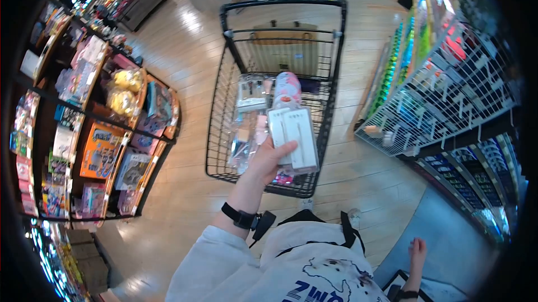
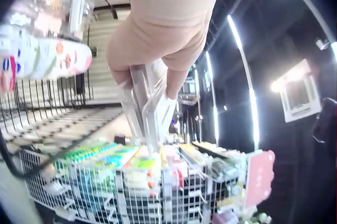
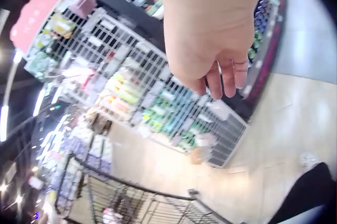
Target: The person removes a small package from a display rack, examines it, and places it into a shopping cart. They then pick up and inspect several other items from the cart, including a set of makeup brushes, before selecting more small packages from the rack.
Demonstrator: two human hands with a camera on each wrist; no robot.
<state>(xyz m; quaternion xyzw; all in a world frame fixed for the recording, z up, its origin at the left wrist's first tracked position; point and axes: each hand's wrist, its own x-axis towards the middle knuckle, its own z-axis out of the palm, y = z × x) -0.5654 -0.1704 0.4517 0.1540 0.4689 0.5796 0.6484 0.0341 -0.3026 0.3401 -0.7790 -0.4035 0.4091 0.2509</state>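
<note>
My left hand [image 1: 263, 163] grips two flat white packs over the shopping cart [image 1: 283, 2], the thumb lying across their front. The nearer pack [image 1: 304, 142] overlaps the other white pack [image 1: 276, 120] in the head view. Seen edge-on in the left wrist view, the packs [image 2: 138, 100] have clear plastic sides and sit between thumb and fingers. Just beyond them in the cart is a white and pink cylindrical container [image 1: 287, 85]. My right hand [image 1: 417, 252] hangs loosely at my side, holding nothing; its fingers [image 3: 227, 79] are relaxed and slightly bent in the right wrist view.
Clear-wrapped goods [image 1: 252, 95] and a striped bag [image 1: 283, 55] lie in the cart. Toy shelves [image 1: 103, 150] stand on the left, with a white wire rack [image 1: 431, 94] of hanging goods on the right. Wooden floor [image 1: 179, 201] surrounds the cart.
</note>
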